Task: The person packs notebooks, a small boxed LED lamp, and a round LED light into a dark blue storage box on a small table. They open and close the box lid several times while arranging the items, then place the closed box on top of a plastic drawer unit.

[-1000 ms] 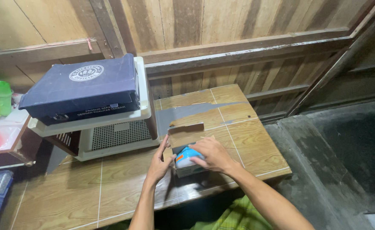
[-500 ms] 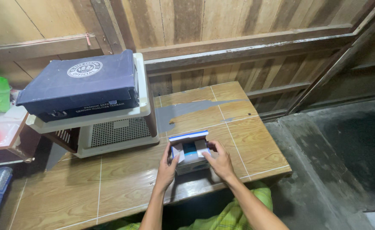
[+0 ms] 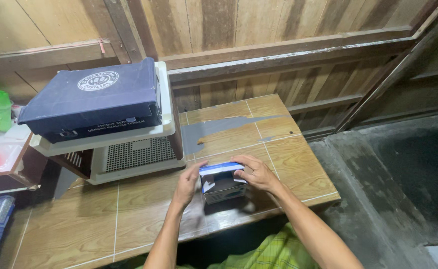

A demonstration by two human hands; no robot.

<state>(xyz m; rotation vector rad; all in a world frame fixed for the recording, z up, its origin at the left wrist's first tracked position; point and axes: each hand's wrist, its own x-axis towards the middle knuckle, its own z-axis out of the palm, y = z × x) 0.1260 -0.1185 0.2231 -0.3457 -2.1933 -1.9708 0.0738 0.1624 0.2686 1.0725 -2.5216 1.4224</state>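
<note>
Gripping small blue-and-white box from both sides, left hand and right hand clamped on it, lower centre on bench. Lid's open; contents could spill if tilted.

I see a small box, dark with white panels and a blue-edged top flap, just below frame centre. It sits upright on the tiled wooden tabletop, near the front edge. Top flap looks folded down, roughly level; can't tell if fully closed.
</note>
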